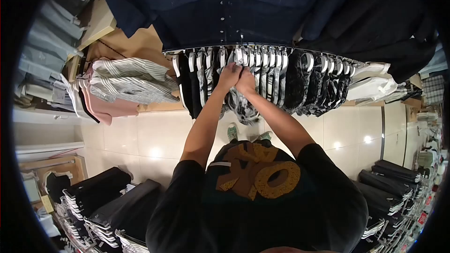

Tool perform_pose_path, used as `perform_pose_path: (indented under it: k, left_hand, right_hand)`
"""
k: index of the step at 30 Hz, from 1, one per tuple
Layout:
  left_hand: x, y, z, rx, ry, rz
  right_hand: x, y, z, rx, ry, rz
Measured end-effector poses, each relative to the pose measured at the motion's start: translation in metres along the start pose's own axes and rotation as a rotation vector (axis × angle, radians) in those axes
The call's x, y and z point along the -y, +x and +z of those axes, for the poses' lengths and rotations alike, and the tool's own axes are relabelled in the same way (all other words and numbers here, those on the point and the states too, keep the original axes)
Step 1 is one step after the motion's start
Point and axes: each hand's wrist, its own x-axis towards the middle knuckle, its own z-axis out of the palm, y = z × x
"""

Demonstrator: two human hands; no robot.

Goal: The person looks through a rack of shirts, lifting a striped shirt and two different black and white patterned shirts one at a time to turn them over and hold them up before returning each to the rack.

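My left hand and my right hand are close together at the top of a black-and-white patterned garment. Both have their fingers closed on it, just below a white hanger. The garment hangs down toward me, its lower end slightly blurred. On either side of my hands, more dark and patterned clothes hang on white hangers from a metal rail. My fingertips are partly hidden, so the exact grip does not show.
A large dark navy shirt hangs above the rail. Striped shirts and a pink garment hang to the left, white clothes to the right. Racks of black trousers stand on both sides behind me, over a tiled floor.
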Motion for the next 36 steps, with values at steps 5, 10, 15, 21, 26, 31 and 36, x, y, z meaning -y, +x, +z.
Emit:
perform_pose_path:
  k: [5, 10, 15, 21, 26, 31, 36]
  left_hand:
    - [0.018, 0.011, 0.01, 0.02, 0.344, -0.185]
    - [0.05, 0.015, 0.018, 0.09, 0.474, -0.287]
    - [0.028, 0.012, 0.024, 0.017, 0.465, -0.272]
    - [0.01, -0.025, 0.053, -0.285, 0.501, 0.252]
    - [0.019, -0.036, 0.056, -0.118, 0.651, 0.346]
    - [0.025, -0.034, 0.053, 0.008, 0.855, 0.304]
    - [0.015, -0.039, 0.059, 0.008, 0.856, 0.307]
  right_hand:
    - [-0.048, 0.017, 0.047, 0.062, -0.114, -0.057]
    - [-0.067, -0.009, 0.036, -0.12, 0.014, -0.066]
    - [-0.106, 0.004, 0.05, -0.396, -0.067, -0.044]
    - [-0.121, 0.042, 0.048, -0.158, -0.036, 0.125]
    - [-0.111, 0.031, 0.031, -0.204, 0.118, 0.002]
    - [-0.108, 0.025, 0.019, -0.075, -0.147, -0.052]
    - [-0.111, 0.014, 0.01, -0.519, -0.175, -0.25]
